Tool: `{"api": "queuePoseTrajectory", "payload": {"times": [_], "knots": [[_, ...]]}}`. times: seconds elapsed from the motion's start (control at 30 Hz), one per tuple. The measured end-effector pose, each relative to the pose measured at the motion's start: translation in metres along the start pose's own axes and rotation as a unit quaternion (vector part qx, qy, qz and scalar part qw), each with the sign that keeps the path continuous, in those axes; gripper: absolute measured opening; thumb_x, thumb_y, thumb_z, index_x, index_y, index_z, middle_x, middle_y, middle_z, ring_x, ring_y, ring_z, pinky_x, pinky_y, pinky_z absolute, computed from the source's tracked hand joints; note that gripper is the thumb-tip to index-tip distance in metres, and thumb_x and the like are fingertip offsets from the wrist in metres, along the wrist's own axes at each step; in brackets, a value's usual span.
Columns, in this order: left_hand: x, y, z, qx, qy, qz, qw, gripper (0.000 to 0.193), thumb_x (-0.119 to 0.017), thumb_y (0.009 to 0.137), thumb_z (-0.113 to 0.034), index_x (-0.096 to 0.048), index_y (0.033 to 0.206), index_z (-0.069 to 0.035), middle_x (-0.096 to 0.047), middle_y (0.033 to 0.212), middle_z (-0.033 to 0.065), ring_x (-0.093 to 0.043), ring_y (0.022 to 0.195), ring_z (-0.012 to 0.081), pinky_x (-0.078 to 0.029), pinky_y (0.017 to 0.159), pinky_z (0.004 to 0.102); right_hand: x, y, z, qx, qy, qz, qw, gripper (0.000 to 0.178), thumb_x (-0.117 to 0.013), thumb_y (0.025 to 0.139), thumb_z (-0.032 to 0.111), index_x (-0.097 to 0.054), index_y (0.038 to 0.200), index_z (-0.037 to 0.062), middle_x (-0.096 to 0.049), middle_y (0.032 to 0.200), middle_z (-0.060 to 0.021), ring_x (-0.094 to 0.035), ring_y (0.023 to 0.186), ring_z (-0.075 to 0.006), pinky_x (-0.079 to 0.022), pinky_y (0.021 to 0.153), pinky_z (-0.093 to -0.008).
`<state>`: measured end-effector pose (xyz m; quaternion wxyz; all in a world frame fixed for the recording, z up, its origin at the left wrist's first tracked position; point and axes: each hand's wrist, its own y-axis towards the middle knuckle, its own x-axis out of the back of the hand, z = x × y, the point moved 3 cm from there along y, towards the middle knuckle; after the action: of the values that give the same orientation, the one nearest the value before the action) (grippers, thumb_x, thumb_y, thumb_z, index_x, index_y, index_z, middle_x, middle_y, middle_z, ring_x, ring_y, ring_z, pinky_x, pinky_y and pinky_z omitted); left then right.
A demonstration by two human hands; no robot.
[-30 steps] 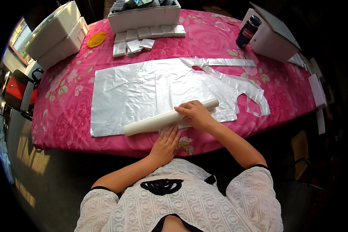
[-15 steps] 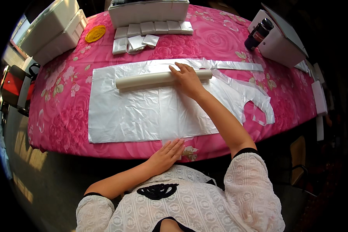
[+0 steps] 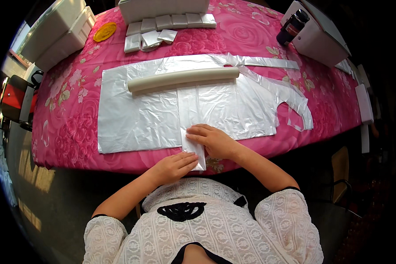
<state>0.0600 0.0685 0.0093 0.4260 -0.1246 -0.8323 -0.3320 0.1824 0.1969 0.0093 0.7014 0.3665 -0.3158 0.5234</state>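
Observation:
A white plastic apron (image 3: pixel 141 110) lies spread on the table, its neck loop (image 3: pixel 301 112) and a long tie strap (image 3: pixel 268 63) at the right. Across its upper part rests a pale rolling rod (image 3: pixel 182 80), touched by neither hand. A narrow folded strip of the white film (image 3: pixel 200 163) hangs over the near edge of the sheet toward me. My left hand (image 3: pixel 174 168) lies on the lower left of this strip, fingers stretched out. My right hand (image 3: pixel 215 141) rests over its upper part, fingers extended across the film; the thumb side is partly hidden.
Small folded white packets (image 3: pixel 163 27) line up before a white foam box (image 3: pixel 163 9). More foam boxes (image 3: pixel 61 37) stand at the far left beside a yellow dish (image 3: pixel 105 31). At the far right, a dark bottle (image 3: pixel 293 27) stands by another white box (image 3: pixel 317 37). The pink floral tablecloth (image 3: pixel 75 132) covers the table.
My right hand has left the rod and come down to the folded strip beside my left hand. The rod stays on the apron. The whole view has shifted slightly.

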Motion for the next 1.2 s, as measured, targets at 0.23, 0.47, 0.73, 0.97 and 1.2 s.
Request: {"api": "queuePoseTrajectory", "payload": {"times": [0.23, 0.47, 0.73, 0.97, 1.2], "knots": [[0.022, 0.009, 0.006, -0.045, -0.046, -0.054, 0.996, 0.030, -0.064, 0.074, -0.005, -0.057, 0.103, -0.001, -0.057, 0.113, 0.0135, -0.058, 0.100, 0.0264, -0.048, 0.086, 0.0347, -0.004, 0.007, -0.008, -0.035, -0.041, -0.098, 0.994, 0.045, -0.059, 0.065, 0.000, -0.055, 0.109, 0.0032, -0.055, 0.111, -0.0121, -0.050, 0.103, -0.0284, -0.043, 0.088, -0.0357], [0.025, 0.013, 0.035, 0.093, 0.071, 0.055, 0.992, 0.065, -0.070, 0.063, -0.024, -0.046, 0.120, -0.001, -0.046, 0.126, 0.0147, -0.044, 0.118, 0.0282, -0.033, 0.100, 0.0417, -0.005, 0.009, -0.008, -0.036, -0.056, -0.146, 0.987, 0.038, -0.057, 0.065, -0.002, -0.059, 0.102, 0.0044, -0.056, 0.105, -0.0098, -0.053, 0.098, -0.0264, -0.046, 0.082, -0.0341], [0.015, 0.012, 0.047, 0.111, 0.093, 0.031, 0.989, 0.056, -0.061, 0.069, -0.013, -0.045, 0.121, 0.000, -0.051, 0.119, 0.0154, -0.049, 0.111, 0.0282, -0.037, 0.096, 0.0412, 0.001, 0.002, -0.006, -0.041, -0.083, -0.127, 0.988, 0.036, -0.060, 0.063, 0.000, -0.060, 0.099, 0.0065, -0.057, 0.104, -0.0082, -0.054, 0.094, -0.0249, -0.047, 0.080, -0.0335], [0.017, 0.020, 0.067, 0.251, -0.082, -0.049, 0.963, 0.043, -0.054, 0.080, -0.017, -0.047, 0.118, 0.002, -0.061, 0.096, 0.0148, -0.058, 0.089, 0.0267, -0.043, 0.080, 0.0335, 0.013, 0.017, -0.020, -0.121, -0.006, -0.164, 0.979, 0.014, -0.062, 0.072, 0.008, -0.065, 0.085, 0.0059, -0.065, 0.079, -0.0069, -0.061, 0.069, -0.0235, -0.049, 0.063, -0.0316], [0.008, 0.024, 0.103, 0.501, -0.323, -0.207, 0.776, 0.047, -0.053, 0.086, -0.019, -0.039, 0.124, 0.004, -0.062, 0.095, 0.0124, -0.060, 0.081, 0.0201, -0.046, 0.072, 0.0268, 0.021, 0.044, -0.055, -0.401, 0.217, -0.030, 0.890, 0.025, -0.060, 0.077, 0.022, -0.066, 0.074, -0.0015, -0.061, 0.058, -0.0092, -0.059, 0.053, -0.0138, -0.046, 0.054, -0.0279]]}}
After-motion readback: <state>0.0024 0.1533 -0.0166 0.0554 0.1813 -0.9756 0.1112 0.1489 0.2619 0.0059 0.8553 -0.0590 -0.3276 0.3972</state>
